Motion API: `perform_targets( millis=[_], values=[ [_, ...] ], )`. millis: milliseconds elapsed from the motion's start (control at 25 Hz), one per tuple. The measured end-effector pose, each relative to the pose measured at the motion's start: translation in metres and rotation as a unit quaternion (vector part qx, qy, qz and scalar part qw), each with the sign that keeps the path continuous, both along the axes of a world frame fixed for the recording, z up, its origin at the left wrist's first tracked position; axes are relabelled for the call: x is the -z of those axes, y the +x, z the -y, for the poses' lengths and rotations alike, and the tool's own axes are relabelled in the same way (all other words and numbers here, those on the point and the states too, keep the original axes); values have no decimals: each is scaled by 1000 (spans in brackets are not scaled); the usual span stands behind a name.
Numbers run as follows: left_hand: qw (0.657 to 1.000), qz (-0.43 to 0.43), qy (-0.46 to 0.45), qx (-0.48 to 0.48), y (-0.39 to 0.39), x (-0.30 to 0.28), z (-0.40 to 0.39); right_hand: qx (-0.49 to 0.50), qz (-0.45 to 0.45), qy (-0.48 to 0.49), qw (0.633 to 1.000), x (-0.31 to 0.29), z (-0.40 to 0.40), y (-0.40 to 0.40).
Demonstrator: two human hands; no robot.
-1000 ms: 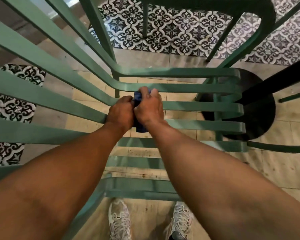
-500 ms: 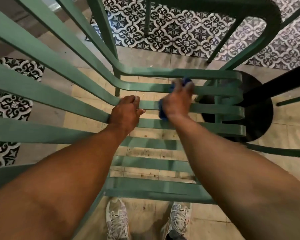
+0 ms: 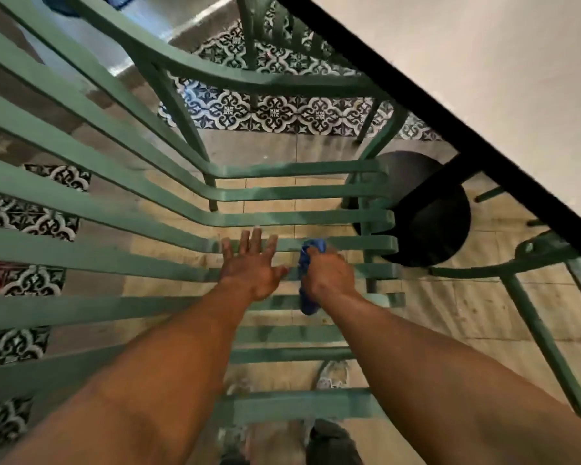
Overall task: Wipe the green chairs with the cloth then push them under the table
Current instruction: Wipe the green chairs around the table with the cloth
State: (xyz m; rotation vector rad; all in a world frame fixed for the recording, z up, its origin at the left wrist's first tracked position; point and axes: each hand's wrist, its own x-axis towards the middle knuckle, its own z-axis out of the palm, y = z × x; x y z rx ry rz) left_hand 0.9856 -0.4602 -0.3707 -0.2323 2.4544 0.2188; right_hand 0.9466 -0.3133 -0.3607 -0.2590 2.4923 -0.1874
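Cloth (image 3: 310,263) (blue) in right hand (image 3: 329,275) on chair slats (image 3: 332,245)

Cloth (image 3: 311,263) mostly hidden in right hand (image 3: 329,276), shoes (image 3: 332,374) blurred behind slats

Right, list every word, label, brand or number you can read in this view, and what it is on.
None. No readable text on the green chair, the blue cloth, the table or the patterned floor tiles; the shoes are too blurred to show any brand.
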Motion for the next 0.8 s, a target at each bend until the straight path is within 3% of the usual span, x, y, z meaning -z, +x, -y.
perform_targets(
  millis=[240, 440, 600, 800],
  values=[
    [996, -22, 15, 86, 28, -122, -52, 93, -56, -21, 994, -129, -42, 57],
    [976, -79, 36, 200, 44, -210, -100, 252, -88, -17, 964, -220, -107, 119],
    [944, -92, 51, 314, 67, -256, -174, 380, -85, 12, 921, -278, -180, 179],
    [853, -61, 88, 510, 142, -302, -330, 567, -52, 52, 821, -322, -301, 290]
  ],
)
